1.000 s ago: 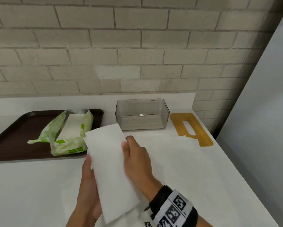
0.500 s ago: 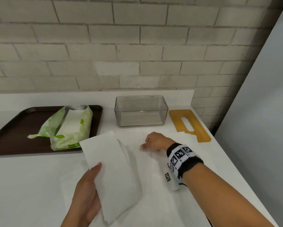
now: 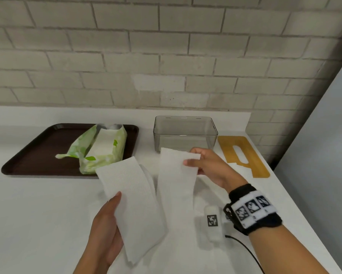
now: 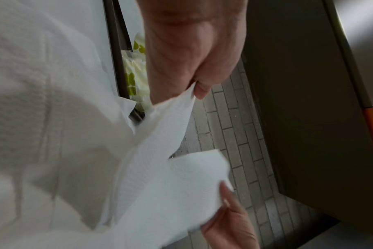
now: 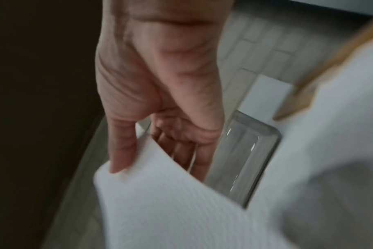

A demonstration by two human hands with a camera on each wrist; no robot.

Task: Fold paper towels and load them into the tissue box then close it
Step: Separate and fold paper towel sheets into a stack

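Observation:
My left hand [image 3: 106, 218] holds a folded white paper towel [image 3: 130, 202] above the counter, thumb on top; the same folded towel [image 4: 172, 134] shows in the left wrist view. My right hand [image 3: 203, 167] pinches the far end of a second paper towel [image 3: 176, 186] and lifts it off the counter, just in front of the tissue box; that towel [image 5: 160, 202] hangs from my thumb in the right wrist view. The clear grey tissue box [image 3: 185, 133] stands open at the back. Its wooden lid [image 3: 243, 155] with a slot lies flat to the box's right.
A dark brown tray [image 3: 37, 151] at the back left carries a green and white paper towel package [image 3: 101, 151], torn open. More white towels lie flat on the white counter [image 3: 37, 214] under my hands. A brick wall runs behind; the counter ends at the right.
My right hand let go of the folded towel, reached right to the counter, and has picked up the end of a second towel. My left hand keeps the folded one.

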